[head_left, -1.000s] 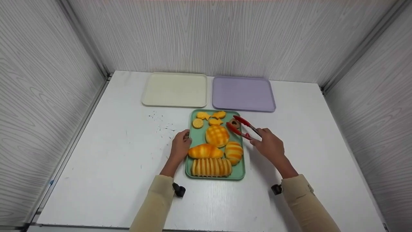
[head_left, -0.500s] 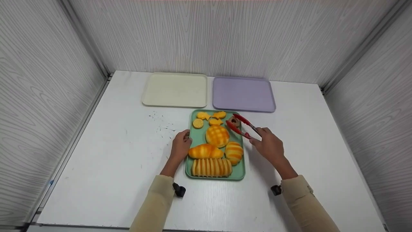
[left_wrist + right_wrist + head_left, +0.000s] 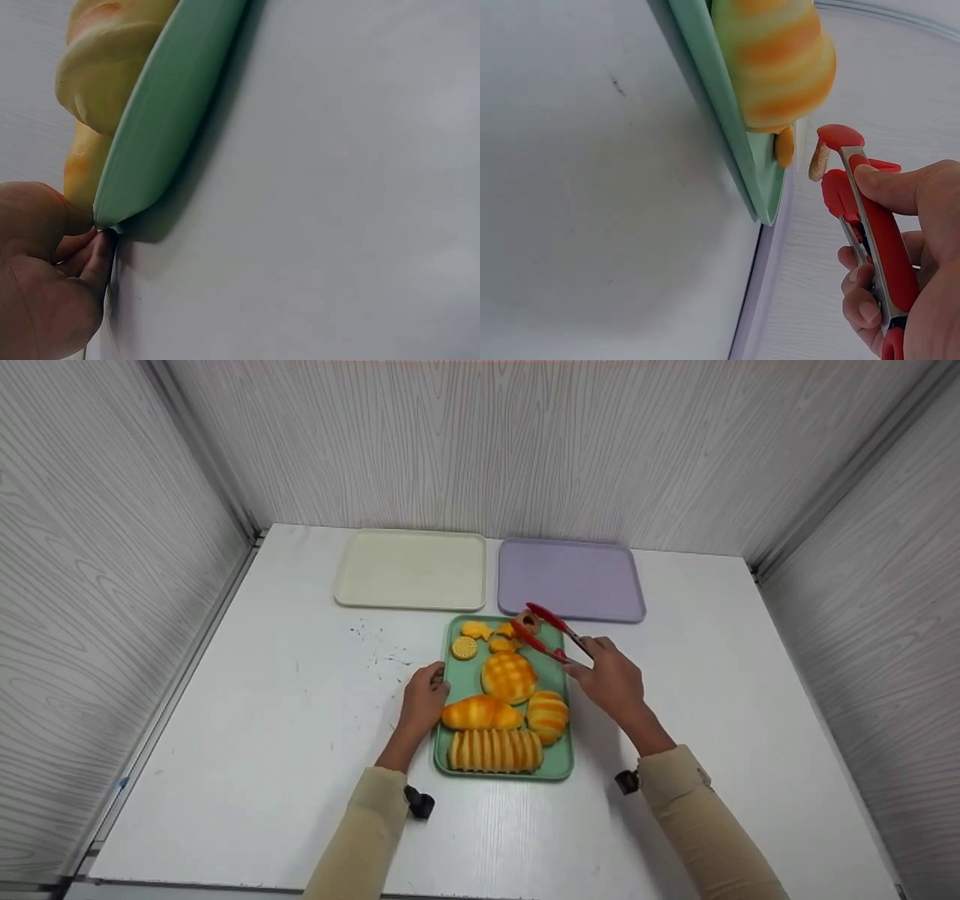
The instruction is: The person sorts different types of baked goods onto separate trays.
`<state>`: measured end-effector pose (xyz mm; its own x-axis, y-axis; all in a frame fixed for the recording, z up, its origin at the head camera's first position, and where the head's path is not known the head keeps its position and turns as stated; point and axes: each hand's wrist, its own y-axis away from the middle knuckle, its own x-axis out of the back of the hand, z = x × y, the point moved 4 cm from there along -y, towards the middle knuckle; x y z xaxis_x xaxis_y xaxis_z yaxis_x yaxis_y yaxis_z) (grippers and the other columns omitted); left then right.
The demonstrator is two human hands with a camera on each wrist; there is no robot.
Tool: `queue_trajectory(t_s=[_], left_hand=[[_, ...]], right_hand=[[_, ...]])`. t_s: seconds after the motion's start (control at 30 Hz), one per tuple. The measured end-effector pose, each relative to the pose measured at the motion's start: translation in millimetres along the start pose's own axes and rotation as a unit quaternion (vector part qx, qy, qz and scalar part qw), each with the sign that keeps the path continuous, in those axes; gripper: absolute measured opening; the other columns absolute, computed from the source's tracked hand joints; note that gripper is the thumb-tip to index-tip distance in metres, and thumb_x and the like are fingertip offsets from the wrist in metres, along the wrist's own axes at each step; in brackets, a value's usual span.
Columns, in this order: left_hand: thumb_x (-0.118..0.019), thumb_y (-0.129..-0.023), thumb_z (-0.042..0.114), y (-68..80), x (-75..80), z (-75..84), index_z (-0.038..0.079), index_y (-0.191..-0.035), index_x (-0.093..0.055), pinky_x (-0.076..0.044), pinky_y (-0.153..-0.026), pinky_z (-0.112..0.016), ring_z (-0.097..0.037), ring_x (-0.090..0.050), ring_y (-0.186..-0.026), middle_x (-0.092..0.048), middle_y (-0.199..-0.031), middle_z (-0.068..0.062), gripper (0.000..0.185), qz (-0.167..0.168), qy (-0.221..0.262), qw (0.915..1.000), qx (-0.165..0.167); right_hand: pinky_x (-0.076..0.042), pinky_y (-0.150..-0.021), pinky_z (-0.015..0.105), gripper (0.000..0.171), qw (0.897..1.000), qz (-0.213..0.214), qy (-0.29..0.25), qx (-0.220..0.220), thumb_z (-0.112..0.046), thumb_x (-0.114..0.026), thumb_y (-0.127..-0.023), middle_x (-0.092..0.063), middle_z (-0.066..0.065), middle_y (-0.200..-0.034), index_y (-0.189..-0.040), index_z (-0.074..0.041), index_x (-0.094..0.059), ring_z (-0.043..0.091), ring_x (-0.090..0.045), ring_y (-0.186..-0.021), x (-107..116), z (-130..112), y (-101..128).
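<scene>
Right hand [image 3: 611, 682] grips red tongs [image 3: 544, 631], tips pinching small brown biscuit [image 3: 527, 622] over green tray [image 3: 559, 765] far edge; purple tray [image 3: 571, 577] just beyond; left hand [image 3: 424, 701] pinches green tray rim.

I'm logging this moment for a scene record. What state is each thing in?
Tongs: squeezed on a small brown cookie, held above the green tray's far end.
Right hand: grips the tongs' handles.
Left hand: fingers on the green tray's left rim.
Green tray: flat on the table, loaded with breads and cookies.
Cream tray: holds nothing.
Purple tray: holds nothing.
</scene>
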<state>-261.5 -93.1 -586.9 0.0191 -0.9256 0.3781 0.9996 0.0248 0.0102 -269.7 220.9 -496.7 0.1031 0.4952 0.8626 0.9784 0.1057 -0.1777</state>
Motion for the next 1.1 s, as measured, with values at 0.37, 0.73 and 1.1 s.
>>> queue_trajectory(t_s=[0.37, 0.73, 1.1], left_hand=[[-0.054, -0.101, 0.007, 0.0, -1.4, -0.5, -0.001, -0.140, -0.055, -0.047, -0.103, -0.045, -0.030, -0.058, -0.118, -0.059, -0.130, -0.019, 0.040, -0.003, 0.005, 1.0000, 0.007], [-0.053, -0.101, 0.006, 0.1, -1.0, -2.4, -0.002, -0.141, -0.054, -0.047, -0.104, -0.046, -0.030, -0.057, -0.119, -0.058, -0.131, -0.019, 0.041, -0.005, 0.015, 0.9999, 0.006], [-0.053, -0.101, 0.005, 0.6, 1.2, -0.4, -0.003, -0.141, -0.053, -0.048, -0.103, -0.046, -0.031, -0.058, -0.119, -0.058, -0.131, -0.020, 0.041, -0.004, 0.004, 1.0000, -0.007]], right_hand=[[-0.055, -0.084, 0.050, 0.065, 0.999, -0.031, 0.009, 0.003, -0.039, -0.074, -0.091, -0.057, 0.016, -0.141, -0.143, -0.004, -0.056, 0.034, -0.065, -0.113, -9.9, -23.9, -27.3], [-0.056, -0.090, 0.048, 0.062, 0.999, -0.037, 0.025, 0.003, -0.039, -0.075, -0.090, -0.061, 0.015, -0.131, -0.139, -0.004, -0.060, 0.032, -0.066, -0.109, -28.0, -46.9, -58.1], [-0.056, -0.090, 0.049, 0.059, 0.998, -0.056, 0.027, 0.024, -0.036, -0.072, -0.093, -0.060, 0.018, -0.134, -0.140, -0.003, -0.058, 0.033, -0.066, -0.107, -56.5, -62.0, -95.2]])
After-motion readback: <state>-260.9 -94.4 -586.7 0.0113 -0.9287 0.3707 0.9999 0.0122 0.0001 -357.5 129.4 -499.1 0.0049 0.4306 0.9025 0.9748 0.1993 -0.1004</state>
